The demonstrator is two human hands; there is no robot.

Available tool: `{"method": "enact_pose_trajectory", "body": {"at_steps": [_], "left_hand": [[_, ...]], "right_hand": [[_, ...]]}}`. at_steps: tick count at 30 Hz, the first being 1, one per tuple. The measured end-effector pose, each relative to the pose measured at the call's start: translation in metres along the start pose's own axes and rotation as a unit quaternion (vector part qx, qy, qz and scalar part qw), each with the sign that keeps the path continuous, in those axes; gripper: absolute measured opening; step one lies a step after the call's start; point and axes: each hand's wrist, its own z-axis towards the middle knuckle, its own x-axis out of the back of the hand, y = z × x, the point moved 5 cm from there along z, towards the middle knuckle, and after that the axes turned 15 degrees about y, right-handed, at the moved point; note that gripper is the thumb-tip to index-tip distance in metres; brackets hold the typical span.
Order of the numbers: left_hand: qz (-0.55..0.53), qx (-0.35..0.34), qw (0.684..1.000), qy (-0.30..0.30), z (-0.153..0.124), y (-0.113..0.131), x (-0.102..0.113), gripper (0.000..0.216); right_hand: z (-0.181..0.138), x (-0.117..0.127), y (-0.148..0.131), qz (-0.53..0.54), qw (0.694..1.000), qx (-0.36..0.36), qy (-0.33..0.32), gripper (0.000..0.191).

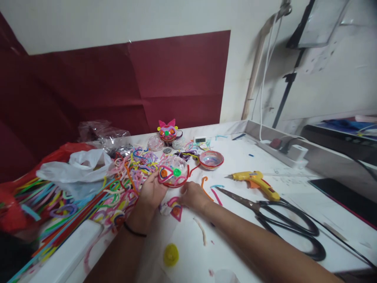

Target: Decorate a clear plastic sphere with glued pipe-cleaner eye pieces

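Note:
My left hand grips a clear plastic half-shell by its left side. Pink and red pipe cleaners trim the shell, with an orange button and a green one on its front. Just below it, my right hand has its fingers curled together; what they pinch, if anything, is hidden. A pink pipe-cleaner triangle with an orange centre lies right by those fingertips. Behind, a red-rimmed clear bowl rests on the table. A finished-looking animal-face ornament with pink ears stands at the back.
To the right lie a yellow glue gun, large black scissors, a phone and a power strip. Pipe cleaners and a white plastic bag crowd the left. A yellow coil lies in front.

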Motion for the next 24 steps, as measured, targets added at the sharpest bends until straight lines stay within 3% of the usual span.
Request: {"method": "enact_pose_trajectory", "body": {"at_steps": [6,13,19,24], "left_hand": [[0.001,-0.005,1.000,0.006,0.000,-0.001,-0.001,0.042],[0.012,-0.004,1.000,0.006,0.002,-0.001,0.001,0.041],[0.010,-0.007,1.000,0.004,-0.001,-0.001,-0.001,0.042],[0.011,0.005,1.000,-0.001,-0.003,-0.007,-0.003,0.044]], "right_hand": [[0.003,-0.002,0.013,0.130,0.987,-0.064,-0.062,0.012],[-0.007,0.022,0.020,0.233,0.959,-0.118,-0.105,0.007],[-0.003,0.047,0.037,0.210,0.973,-0.079,-0.048,0.006],[-0.016,0.072,0.033,0.116,0.989,0.041,0.077,0.012]]}}
